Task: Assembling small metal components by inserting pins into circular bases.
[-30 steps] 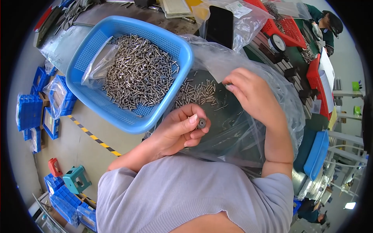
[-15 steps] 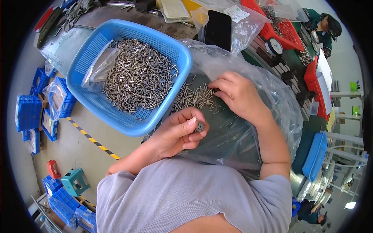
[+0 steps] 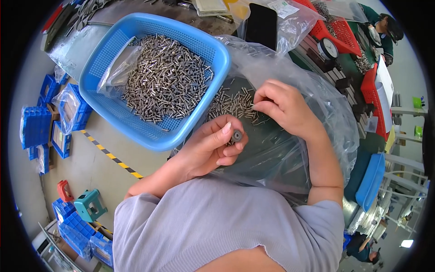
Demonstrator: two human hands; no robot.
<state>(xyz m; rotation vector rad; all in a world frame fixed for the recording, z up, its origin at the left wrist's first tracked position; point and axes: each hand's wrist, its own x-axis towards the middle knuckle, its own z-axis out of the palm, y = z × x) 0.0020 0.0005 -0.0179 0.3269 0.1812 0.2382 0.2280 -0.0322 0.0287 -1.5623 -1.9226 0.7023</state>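
Observation:
My left hand is closed around a small dark metal cylinder, its round end with a centre hole facing up between thumb and fingers. To its right, my right hand is in a pinch at the edge of a loose pile of small metal pins. Whatever sits between those fingertips is too small to make out. The pile lies on the dark green table top, partly over clear plastic sheeting. A blue perforated basket holding many similar pins stands left of the pile.
Behind the sheeting lie a black phone and a dial gauge. Red baskets and a blue tray are on the right. Blue crates and a teal stool stand on the floor at left. Another person works at far right.
My right hand has shifted slightly right and toward me, off the pile's edge, its fingertips pinched. My left hand still holds the cylinder. The whole view has shifted a little.

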